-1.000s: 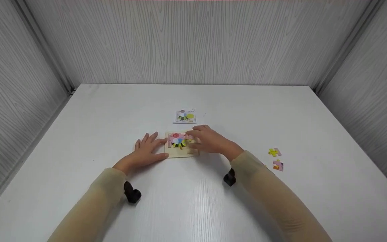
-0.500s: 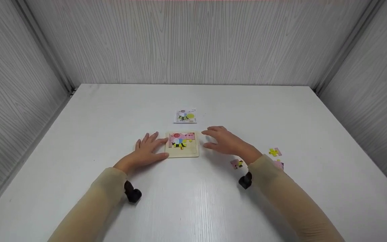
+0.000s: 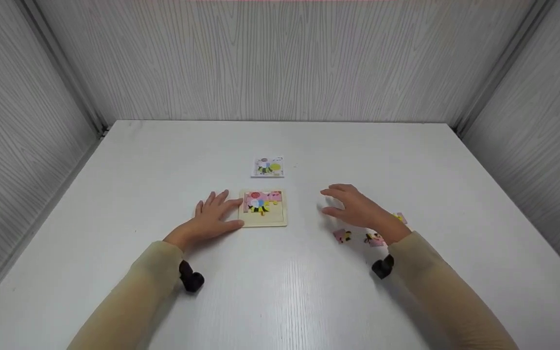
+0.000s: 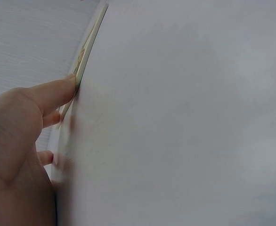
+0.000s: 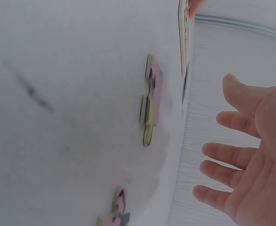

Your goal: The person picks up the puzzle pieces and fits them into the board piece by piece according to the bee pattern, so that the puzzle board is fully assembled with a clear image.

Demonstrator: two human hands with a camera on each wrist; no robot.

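Drawing away to the right, the right hand (image 3: 358, 208) has left the puzzle board (image 3: 260, 221), which it covered a second ago, and is now well apart from it, above the worktop (image 3: 270, 291) near the loose pieces (image 3: 342, 236). Its grip is wide and holds nothing. The left hand (image 3: 207, 221) has stayed put, fingers spread, touching the board's left edge. I'd judge the work part done: fitted pieces (image 3: 259, 204) fill the board's upper part, while its bottom is bare.

The board lies flat near the middle of the worktop, on the person's side of a printed card (image 3: 267, 167). It looks about square, so no long axis stands out; its near and far edges run along the worktop's back edge. The red disc (image 3: 255, 195) in its picture sits toward the far side.
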